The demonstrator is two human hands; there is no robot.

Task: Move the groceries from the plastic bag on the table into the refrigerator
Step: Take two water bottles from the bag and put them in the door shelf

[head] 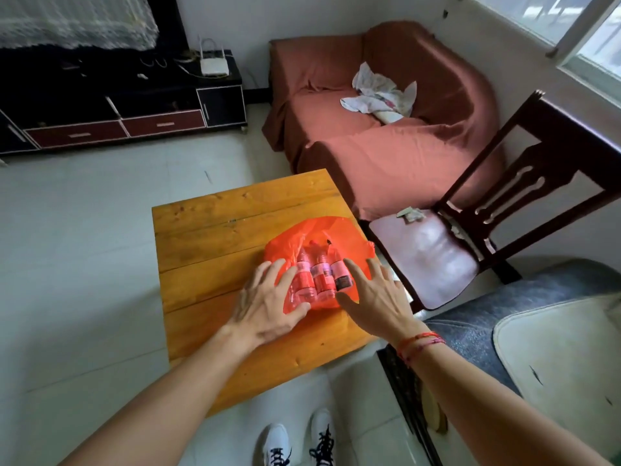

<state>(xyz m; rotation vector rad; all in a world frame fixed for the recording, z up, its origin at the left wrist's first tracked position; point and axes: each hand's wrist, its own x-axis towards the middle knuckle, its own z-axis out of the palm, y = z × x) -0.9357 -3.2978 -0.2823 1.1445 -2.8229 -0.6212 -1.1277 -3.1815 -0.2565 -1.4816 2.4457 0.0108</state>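
An orange plastic bag [331, 232] lies on the small wooden table [215, 227]. Three small bottles [319, 275] lie side by side on top of it, two with red labels and one with a dark label. My left hand [265, 302] rests with spread fingers on the bag's left side, touching the leftmost bottle. Just right of the dark-labelled bottle, my right hand [376, 299] lies with straight fingers on the bag's right edge. The refrigerator is out of view.
A dark wooden chair [514, 193] with a pink cushion stands right of the table. A sofa under a rust-red cover [386, 139] is behind. A dark TV cabinet [117, 105] lines the far left wall. A white appliance top [554, 358] sits at lower right.
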